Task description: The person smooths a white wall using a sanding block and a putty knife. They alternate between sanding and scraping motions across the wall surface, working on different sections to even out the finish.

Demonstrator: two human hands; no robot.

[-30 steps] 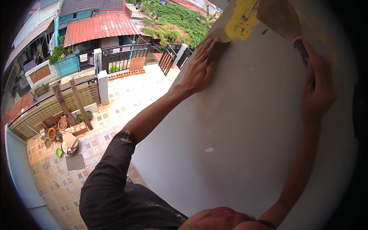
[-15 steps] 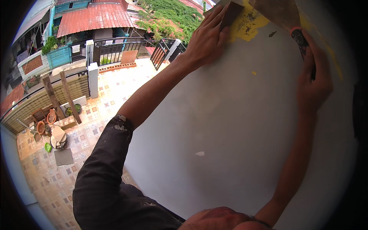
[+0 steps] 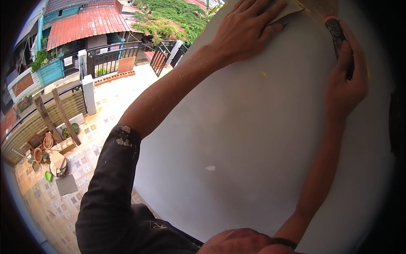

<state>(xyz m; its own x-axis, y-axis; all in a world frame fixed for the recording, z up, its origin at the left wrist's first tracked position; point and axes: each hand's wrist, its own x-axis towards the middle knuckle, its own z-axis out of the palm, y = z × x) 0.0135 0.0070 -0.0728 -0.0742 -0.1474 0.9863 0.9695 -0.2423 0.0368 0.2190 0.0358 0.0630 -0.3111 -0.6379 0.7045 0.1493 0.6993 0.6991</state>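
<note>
Near the top edge my left hand (image 3: 249,31) lies against a pale grey wall (image 3: 237,122), its fingers over a thin, flat, tan piece (image 3: 289,10). That piece looks sheet-like, but its exact kind is unclear. To the right, my right hand (image 3: 347,82) is wrapped around the black handle of a scraper (image 3: 336,36) with a red collar. The scraper's broad blade points up and is cut off by the frame. Its tip is out of view. A dark mark (image 3: 285,25) shows on the wall beside my left thumb.
Small yellow (image 3: 264,73) and white (image 3: 210,168) spots dot the wall. Far below on the left lies a tiled yard (image 3: 97,135) with pots (image 3: 48,140), leaning wooden posts (image 3: 65,114) and a black metal fence (image 3: 112,59). Red-roofed houses (image 3: 84,31) stand beyond.
My left hand has moved right along the wall, nearer the scraper, and now covers much of the yellow patch. My right hand keeps its hold on the scraper. The view has shifted slightly.
</note>
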